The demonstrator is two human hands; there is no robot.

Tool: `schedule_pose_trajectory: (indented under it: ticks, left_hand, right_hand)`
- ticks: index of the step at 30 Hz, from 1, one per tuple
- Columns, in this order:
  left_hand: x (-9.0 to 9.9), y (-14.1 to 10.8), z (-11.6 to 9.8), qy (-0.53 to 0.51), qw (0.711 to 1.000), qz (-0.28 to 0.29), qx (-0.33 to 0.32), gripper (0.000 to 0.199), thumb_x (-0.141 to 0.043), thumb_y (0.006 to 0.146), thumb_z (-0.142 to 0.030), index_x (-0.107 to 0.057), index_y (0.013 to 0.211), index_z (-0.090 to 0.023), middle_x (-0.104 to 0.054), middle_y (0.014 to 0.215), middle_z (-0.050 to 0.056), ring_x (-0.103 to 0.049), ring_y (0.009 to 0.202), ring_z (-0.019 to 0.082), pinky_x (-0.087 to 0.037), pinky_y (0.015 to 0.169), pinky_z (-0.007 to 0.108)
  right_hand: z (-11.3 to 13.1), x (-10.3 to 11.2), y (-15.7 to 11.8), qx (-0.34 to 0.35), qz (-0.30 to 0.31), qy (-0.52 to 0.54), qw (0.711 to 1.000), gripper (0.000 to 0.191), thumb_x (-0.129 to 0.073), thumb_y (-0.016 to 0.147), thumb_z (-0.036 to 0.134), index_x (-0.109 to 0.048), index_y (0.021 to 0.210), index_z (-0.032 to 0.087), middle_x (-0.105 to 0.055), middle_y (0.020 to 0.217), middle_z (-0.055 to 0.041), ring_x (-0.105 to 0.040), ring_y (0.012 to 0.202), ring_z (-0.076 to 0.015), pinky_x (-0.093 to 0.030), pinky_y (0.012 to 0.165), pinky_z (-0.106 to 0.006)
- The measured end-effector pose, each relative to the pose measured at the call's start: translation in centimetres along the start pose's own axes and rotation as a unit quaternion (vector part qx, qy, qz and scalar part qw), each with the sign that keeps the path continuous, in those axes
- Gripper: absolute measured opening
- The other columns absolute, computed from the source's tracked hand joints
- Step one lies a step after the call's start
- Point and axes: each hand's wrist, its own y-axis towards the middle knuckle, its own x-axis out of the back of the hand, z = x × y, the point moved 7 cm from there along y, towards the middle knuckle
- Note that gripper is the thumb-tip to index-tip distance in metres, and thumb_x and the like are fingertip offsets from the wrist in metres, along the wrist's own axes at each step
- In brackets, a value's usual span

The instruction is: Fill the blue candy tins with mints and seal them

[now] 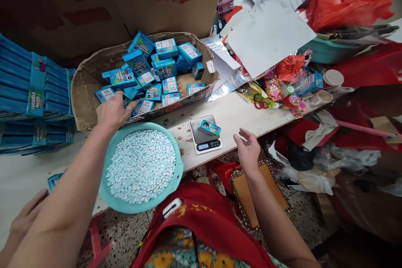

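Observation:
My left hand (113, 113) reaches over the near left rim of a cut-down cardboard tray (89, 75), its fingers among small blue boxes (122, 77); what they grip, if anything, is hidden. To the right, my right hand (247, 147) hovers beside the table edge, fingers apart and holding nothing. Between the hands, a small digital scale (205, 147) has one blue box (209, 127) lying on its plate. A teal basin (179, 167) full of pale blue and white candies (141, 165) stands under my left forearm.
Blue cartons (37, 88) are stacked at the left. Another person's hand (28, 213) is at the lower left near a blue box (54, 181). White paper (270, 33), packets and red bags (348, 4) clutter the right side. A large cardboard box (119, 4) stands behind the tray.

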Motion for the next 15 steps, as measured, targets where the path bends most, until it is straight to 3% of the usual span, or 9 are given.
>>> schedule_pose_trajectory:
  ticks: [2,3,5,8,10,12,14,15]
  left_hand:
    - [3.0,-3.3,-1.4,0.014,0.988,-0.150,0.026,0.059,-0.055,0.081,-0.043,-0.042,0.133,-0.018,-0.054,0.127,0.013,-0.049,0.117,0.038,-0.037,0.094,0.050]
    - [3.9,-5.0,-2.4,-0.018,0.980,-0.199,0.023,0.060,-0.058,0.079,-0.043,-0.043,0.132,-0.019,-0.055,0.125,0.010,-0.053,0.113,0.034,-0.040,0.092,0.047]
    - [4.1,-8.0,-5.0,-0.169,0.964,-0.205,-0.016,0.061,-0.062,0.076,-0.042,-0.045,0.130,-0.020,-0.059,0.117,0.005,-0.059,0.101,0.026,-0.048,0.086,0.041]
    - [1.7,-11.2,-10.6,-0.415,0.900,-0.101,-0.086,0.059,-0.067,0.072,-0.042,-0.049,0.124,-0.021,-0.063,0.110,0.004,-0.061,0.094,0.021,-0.052,0.080,0.035]
    - [-1.0,-12.6,-14.9,-0.494,0.863,0.007,-0.106,0.056,-0.067,0.072,-0.039,-0.051,0.122,-0.022,-0.064,0.109,0.005,-0.062,0.094,0.022,-0.053,0.078,0.034]
    - [-3.6,-13.3,-18.4,-0.531,0.832,0.109,-0.117,0.054,-0.065,0.075,-0.037,-0.049,0.125,-0.023,-0.064,0.109,0.006,-0.063,0.093,0.021,-0.052,0.078,0.032]
    - [-5.1,-13.4,-19.5,-0.520,0.829,0.156,-0.132,0.056,-0.062,0.078,-0.037,-0.044,0.131,-0.025,-0.064,0.112,0.007,-0.062,0.097,0.020,-0.051,0.081,0.032]
    - [-5.6,-13.1,-18.8,-0.484,0.853,0.144,-0.131,0.055,-0.060,0.080,-0.037,-0.045,0.131,-0.024,-0.063,0.114,0.008,-0.061,0.099,0.021,-0.050,0.084,0.033]
  right_hand:
    - [1.7,-0.4,0.0,0.009,0.008,0.027,1.000,0.040,-0.068,0.074,0.040,-0.061,0.106,0.018,-0.064,0.108,-0.0106,-0.061,0.101,-0.0225,-0.050,0.090,-0.045]
    - [2.7,-0.8,-0.1,0.013,0.016,0.048,0.999,0.039,-0.068,0.074,0.039,-0.060,0.106,0.018,-0.064,0.109,-0.0103,-0.061,0.101,-0.0221,-0.049,0.091,-0.045]
    - [4.9,-2.0,-0.6,0.023,0.049,0.103,0.993,0.039,-0.070,0.074,0.037,-0.059,0.107,0.020,-0.064,0.111,-0.0099,-0.062,0.102,-0.0218,-0.048,0.093,-0.045]
    - [7.9,-4.7,-2.1,0.027,0.160,0.196,0.967,0.055,-0.074,0.069,0.041,-0.054,0.117,0.023,-0.061,0.121,-0.0103,-0.059,0.110,-0.0239,-0.049,0.094,-0.044]
    - [9.0,-6.2,-3.2,0.007,0.233,0.240,0.943,0.066,-0.077,0.064,0.046,-0.051,0.121,0.024,-0.061,0.121,-0.0097,-0.060,0.108,-0.0252,-0.051,0.091,-0.043]
    - [8.9,-6.6,-3.9,-0.029,0.254,0.261,0.931,0.060,-0.077,0.063,0.046,-0.055,0.115,0.024,-0.067,0.109,-0.0067,-0.065,0.097,-0.0237,-0.053,0.085,-0.041]
    - [8.2,-5.7,-3.8,-0.062,0.226,0.270,0.934,0.045,-0.077,0.065,0.039,-0.059,0.103,0.024,-0.070,0.093,-0.0024,-0.067,0.084,-0.0202,-0.054,0.081,-0.038]
    - [7.7,-4.9,-3.5,-0.073,0.201,0.273,0.938,0.040,-0.078,0.065,0.035,-0.060,0.098,0.024,-0.070,0.089,-0.0010,-0.067,0.080,-0.0188,-0.054,0.080,-0.037]
